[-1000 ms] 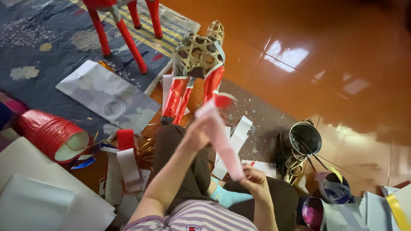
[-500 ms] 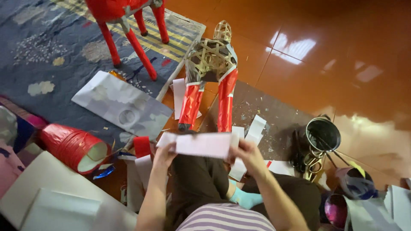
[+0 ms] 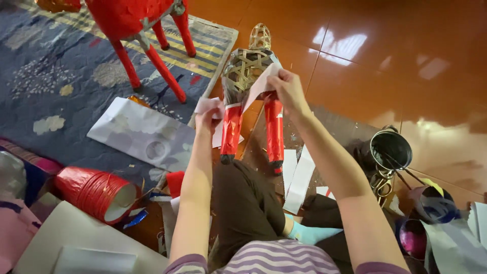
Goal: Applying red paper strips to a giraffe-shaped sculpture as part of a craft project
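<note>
Glossy orange floor tiles (image 3: 385, 76) are lying under a woven cane figure with red-wrapped legs (image 3: 247, 76). Both hands are stretching a pale paper strip (image 3: 256, 89) across it: right hand (image 3: 288, 90) fingers pinching its upper end, left hand (image 3: 209, 114) fingers gripping the lower.

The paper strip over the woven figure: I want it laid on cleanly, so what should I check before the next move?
1. Both hands on the paper strip: ok; left hand pinches one end, right hand the other.
2. Strip stretched between the hands: ok, though it bends near the right hand.
3. Strip lies across the woven figure: ok, in front of its bare body.
4. Red-wrapped legs lying unobstructed: ok.
5. Glue on the strip: cannot tell.
6. Spare white strips nearby: ok, by the knee.
</note>
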